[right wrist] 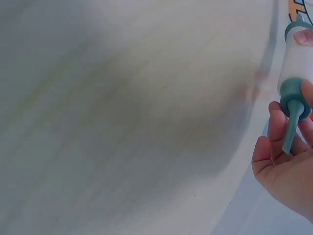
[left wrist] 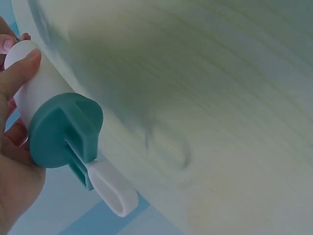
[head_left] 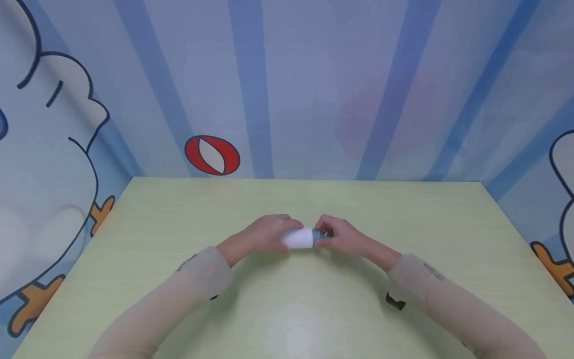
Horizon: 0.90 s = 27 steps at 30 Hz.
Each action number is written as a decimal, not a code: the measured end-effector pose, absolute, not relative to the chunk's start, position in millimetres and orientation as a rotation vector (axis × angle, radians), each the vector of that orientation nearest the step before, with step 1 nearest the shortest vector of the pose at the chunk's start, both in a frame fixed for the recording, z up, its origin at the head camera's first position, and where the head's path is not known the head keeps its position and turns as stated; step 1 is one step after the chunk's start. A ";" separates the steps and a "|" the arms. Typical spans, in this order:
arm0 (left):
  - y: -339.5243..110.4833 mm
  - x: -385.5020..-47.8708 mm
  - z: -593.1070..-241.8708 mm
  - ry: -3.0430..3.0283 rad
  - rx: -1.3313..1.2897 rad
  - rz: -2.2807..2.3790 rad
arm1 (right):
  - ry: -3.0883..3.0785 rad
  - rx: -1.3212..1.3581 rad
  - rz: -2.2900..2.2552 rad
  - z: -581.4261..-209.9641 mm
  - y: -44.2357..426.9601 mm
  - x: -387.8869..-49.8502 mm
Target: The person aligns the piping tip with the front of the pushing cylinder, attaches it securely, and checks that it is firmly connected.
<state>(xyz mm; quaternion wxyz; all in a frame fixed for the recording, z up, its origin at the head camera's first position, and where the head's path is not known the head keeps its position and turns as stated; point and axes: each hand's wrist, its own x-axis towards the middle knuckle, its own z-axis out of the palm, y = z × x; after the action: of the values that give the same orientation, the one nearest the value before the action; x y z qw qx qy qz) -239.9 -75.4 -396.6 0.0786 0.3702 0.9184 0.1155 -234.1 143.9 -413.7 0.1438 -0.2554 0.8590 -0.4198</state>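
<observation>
Both hands hold a white cylinder with teal ends [head_left: 299, 239], which looks like an icing syringe. It lies crosswise, roughly level, over the table's middle. My left hand [head_left: 271, 233] grips the white barrel [left wrist: 44, 83], its thumb along the side. At that end, a teal cap [left wrist: 46, 137] carries a bracket and a white loop handle [left wrist: 121, 185]. My right hand [head_left: 343, 237] pinches the teal collar [right wrist: 290, 93] at the opposite end, from which a thin teal nozzle [right wrist: 292, 125] sticks out. Part of the barrel is hidden by fingers.
A pale yellow-green table [head_left: 305, 309] spreads beneath both arms. Behind it stands a blue striped backdrop [head_left: 309, 89] with a printed red and white ball [head_left: 230, 154]. Printed cartoon figures cover the side walls.
</observation>
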 end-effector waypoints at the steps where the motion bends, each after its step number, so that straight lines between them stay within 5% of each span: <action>1: -75.3 -242.4 -397.1 2.758 1.115 0.345 | 2.479 -0.725 -1.206 -413.5 143.1 -236.5; 27: -71.3 -275.5 -403.1 2.802 0.921 0.326 | 2.602 -0.564 -1.060 -421.9 131.8 -278.4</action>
<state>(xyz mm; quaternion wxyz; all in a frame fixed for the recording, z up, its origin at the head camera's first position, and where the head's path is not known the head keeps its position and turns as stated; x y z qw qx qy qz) -275.5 -71.3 -403.1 0.0867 0.3093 0.9407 0.1095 -278.4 131.8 -421.9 0.1375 -0.1950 0.8994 -0.3663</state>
